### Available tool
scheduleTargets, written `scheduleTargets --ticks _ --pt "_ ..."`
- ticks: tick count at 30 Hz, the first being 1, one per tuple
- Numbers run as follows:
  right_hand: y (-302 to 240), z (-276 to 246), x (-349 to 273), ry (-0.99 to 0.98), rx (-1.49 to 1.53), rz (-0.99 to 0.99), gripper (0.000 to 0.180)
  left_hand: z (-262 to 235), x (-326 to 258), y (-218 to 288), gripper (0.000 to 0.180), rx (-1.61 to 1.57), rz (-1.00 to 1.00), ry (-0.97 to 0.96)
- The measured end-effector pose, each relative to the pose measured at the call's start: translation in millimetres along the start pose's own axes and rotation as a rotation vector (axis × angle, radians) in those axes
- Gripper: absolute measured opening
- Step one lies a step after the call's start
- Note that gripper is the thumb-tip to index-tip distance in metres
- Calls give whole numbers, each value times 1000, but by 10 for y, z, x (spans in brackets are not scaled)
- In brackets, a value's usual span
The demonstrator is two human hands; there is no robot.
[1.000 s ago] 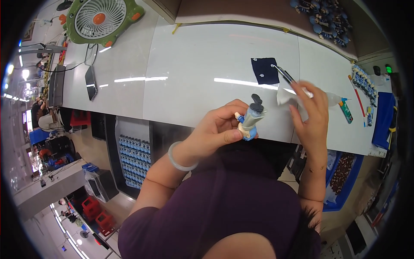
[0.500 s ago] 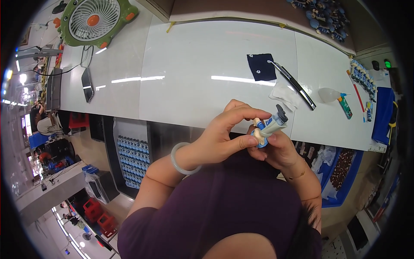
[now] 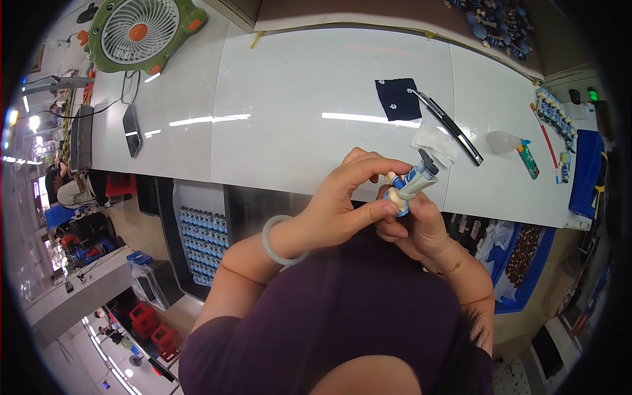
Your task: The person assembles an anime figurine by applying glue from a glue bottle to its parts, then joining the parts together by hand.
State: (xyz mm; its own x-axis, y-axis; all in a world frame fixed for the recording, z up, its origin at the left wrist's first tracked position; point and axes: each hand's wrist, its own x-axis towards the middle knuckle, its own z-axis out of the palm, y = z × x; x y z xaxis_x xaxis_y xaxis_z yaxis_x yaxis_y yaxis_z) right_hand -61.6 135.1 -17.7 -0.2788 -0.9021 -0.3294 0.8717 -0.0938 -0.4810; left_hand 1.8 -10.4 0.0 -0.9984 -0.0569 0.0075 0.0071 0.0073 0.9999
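A small painted figurine in blue, cream and grey is between my two hands, over the near edge of the white table. Its dark grey end points up and away to the right. My left hand pinches it from the left with thumb and index finger. From the right and below, my right hand grips it with bent fingers, partly hidden behind it. Beyond them lie a dark cloth square with small pale pieces, black tweezers and a crumpled white tissue.
At the right stand a squeeze bottle, a green tube, a red stick and a row of figurines. A green fan and a phone are at the left. Below the table sits a tray of figurines.
The figurine has tilted a little more upright in my hands, its grey end shifting slightly up and left. Both hands keep their hold.
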Motion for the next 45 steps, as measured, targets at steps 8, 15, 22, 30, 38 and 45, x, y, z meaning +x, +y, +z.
scheduleTargets --ticks 8,15,22,30,38,45 --pt "25 -47 0 7 -72 -32 43 7 17 -76 46 -6 41 -28" --pt "-16 -148 -35 57 -386 -142 40 21 126 -38 58 408 384 -54" --pt "-405 -608 -481 765 -1085 -1071 15 -4 30 -110 49 94 345 -87" --pt "-857 -1193 -385 942 -1195 -891 53 -13 -26 -39 52 337 376 -45" --pt "-827 -1115 -296 797 -1072 -723 38 22 -18 48 47 412 437 5" --pt "-466 -405 -431 287 -845 -540 29 -16 -31 -81 57 98 319 -44"
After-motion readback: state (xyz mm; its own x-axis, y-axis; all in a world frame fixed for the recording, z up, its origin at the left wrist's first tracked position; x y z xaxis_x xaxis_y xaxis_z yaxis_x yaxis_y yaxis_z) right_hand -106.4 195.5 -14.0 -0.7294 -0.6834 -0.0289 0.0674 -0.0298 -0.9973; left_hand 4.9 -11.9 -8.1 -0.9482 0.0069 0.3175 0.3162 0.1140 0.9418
